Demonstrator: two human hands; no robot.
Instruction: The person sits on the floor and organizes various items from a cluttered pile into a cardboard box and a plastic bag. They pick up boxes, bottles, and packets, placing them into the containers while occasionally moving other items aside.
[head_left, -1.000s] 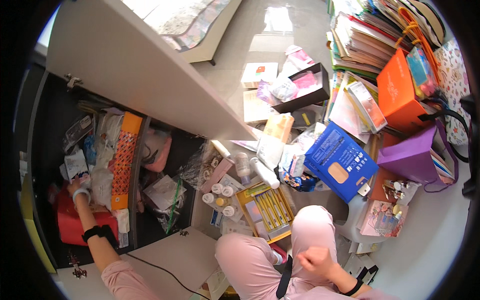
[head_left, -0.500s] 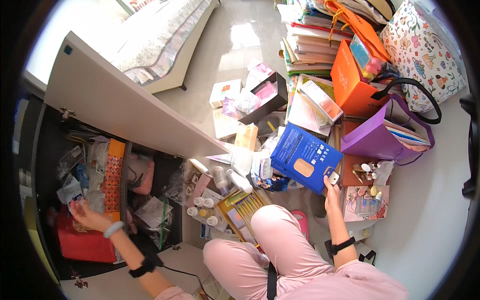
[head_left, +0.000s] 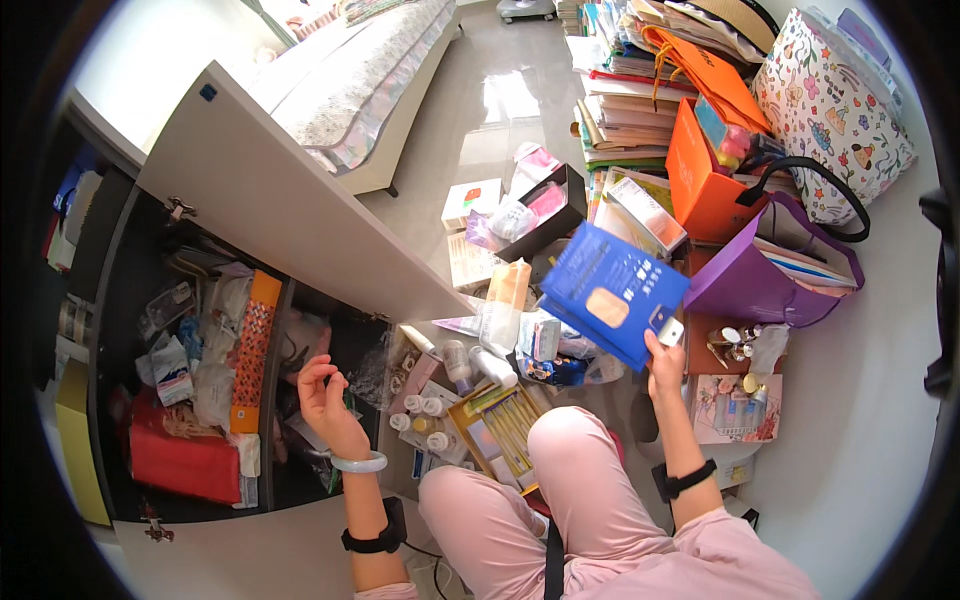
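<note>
Evidently the right hand point(head_left: 666, 372) has its fingers and thumb clamped on the near right corner of a blue packet point(head_left: 625, 290), which slants away from the fingertips, up and to the left. The left hand point(head_left: 332, 410) is raised beside the cabinet, its fingers loosely curled and a little apart. A pale bangle point(head_left: 360, 463) rings the wrist below them. Just right of the left fingers, lower down, stand small bottles point(head_left: 437, 440), with a yellow box point(head_left: 459, 418) next to them, between the two hands. Above that, left of the packet, lies a white bottle point(head_left: 494, 368). Right of the right fingers sit a pink box point(head_left: 710, 400) and, higher, a purple bag point(head_left: 740, 275). Left of the left fingers is an orange box point(head_left: 255, 350), with a red pouch point(head_left: 185, 460) farther out. Well beyond the right fingertips are an orange bag point(head_left: 695, 170) and stacked papers point(head_left: 630, 120); farthest ahead of the left fingers, past the door point(head_left: 300, 200), is a bed point(head_left: 370, 120).
</note>
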